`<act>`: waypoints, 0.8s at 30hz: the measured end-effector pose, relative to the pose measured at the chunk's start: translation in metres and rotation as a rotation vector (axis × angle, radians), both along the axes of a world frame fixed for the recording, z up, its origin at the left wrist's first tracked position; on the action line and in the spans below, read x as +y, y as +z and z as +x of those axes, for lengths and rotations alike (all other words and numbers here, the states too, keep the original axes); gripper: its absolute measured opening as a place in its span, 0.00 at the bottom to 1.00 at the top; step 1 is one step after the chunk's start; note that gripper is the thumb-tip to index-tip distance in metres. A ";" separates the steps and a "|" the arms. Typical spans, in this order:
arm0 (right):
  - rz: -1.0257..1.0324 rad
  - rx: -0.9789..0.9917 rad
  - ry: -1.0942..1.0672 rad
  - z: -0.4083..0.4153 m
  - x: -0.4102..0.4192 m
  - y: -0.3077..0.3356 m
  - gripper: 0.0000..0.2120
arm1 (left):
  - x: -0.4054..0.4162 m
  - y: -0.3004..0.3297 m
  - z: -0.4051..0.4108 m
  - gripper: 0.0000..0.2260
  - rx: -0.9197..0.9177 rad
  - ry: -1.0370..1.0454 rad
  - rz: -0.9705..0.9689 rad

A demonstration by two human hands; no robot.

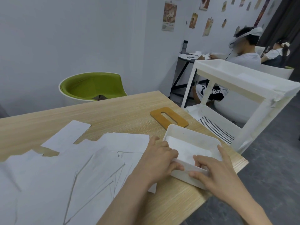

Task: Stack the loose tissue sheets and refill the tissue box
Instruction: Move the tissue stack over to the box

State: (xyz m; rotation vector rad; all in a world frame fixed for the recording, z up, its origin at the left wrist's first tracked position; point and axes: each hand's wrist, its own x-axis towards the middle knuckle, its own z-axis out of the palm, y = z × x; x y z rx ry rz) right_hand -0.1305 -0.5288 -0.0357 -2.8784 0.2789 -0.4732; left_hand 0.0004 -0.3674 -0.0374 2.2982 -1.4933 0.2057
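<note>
Stretching across the lower frame, a light wood-grain counter (113, 111) carries everything in play. Loose tissue sheets (68, 161) lie overlapped over its left and near part, some flat, some creased, one strip reaching toward the far edge. At the right corner of the counter sits the white tissue box (193, 135), lid off, with a folded white tissue stack (183, 148) lying inside it. Just beyond the box, flat on the wood, lies the tan lid (168, 116) with its oval slot.

Both hands are at the near wall of the box. The left hand (159, 161) rests over the box's near left corner, fingers curled over the rim, thumb spread out to the left above the sheets. The right hand (214, 169) has its fingers bent over the near rim, fingertips down on the tissue inside, thumb pressed to the outer wall and index finger lying along the right-hand wall.

Beyond the counter's far edge stands a green chair (90, 86) with a white shell, against a plain pale wall. To the right, off the counter, a white shelf cart (243, 82) stands on a dark grey floor. Further back, two people sit at a dark table (185, 57) strewn with white sheets, and small posters (169, 15) dot the wall above them.
</note>
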 end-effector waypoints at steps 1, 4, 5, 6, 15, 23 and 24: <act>0.006 -0.001 0.003 0.000 0.000 -0.001 0.14 | 0.002 0.000 0.000 0.22 0.002 0.009 0.008; 0.034 0.007 0.014 0.000 0.003 -0.002 0.16 | 0.006 -0.001 -0.001 0.20 -0.001 0.023 0.019; 0.041 0.016 0.010 -0.001 0.005 -0.002 0.17 | 0.008 -0.002 -0.002 0.21 -0.004 0.021 0.006; 0.049 0.028 0.006 -0.001 0.006 -0.002 0.18 | 0.009 -0.003 -0.003 0.23 -0.010 0.014 -0.015; 0.078 0.068 -0.056 -0.003 0.026 0.022 0.15 | 0.018 -0.014 -0.004 0.18 0.083 -0.019 -0.168; 0.046 -0.078 -0.019 0.000 0.041 0.013 0.29 | 0.033 -0.016 0.000 0.26 0.098 0.035 -0.269; 0.052 -0.096 -0.009 0.000 0.045 0.013 0.29 | 0.035 -0.015 0.000 0.27 0.101 0.042 -0.271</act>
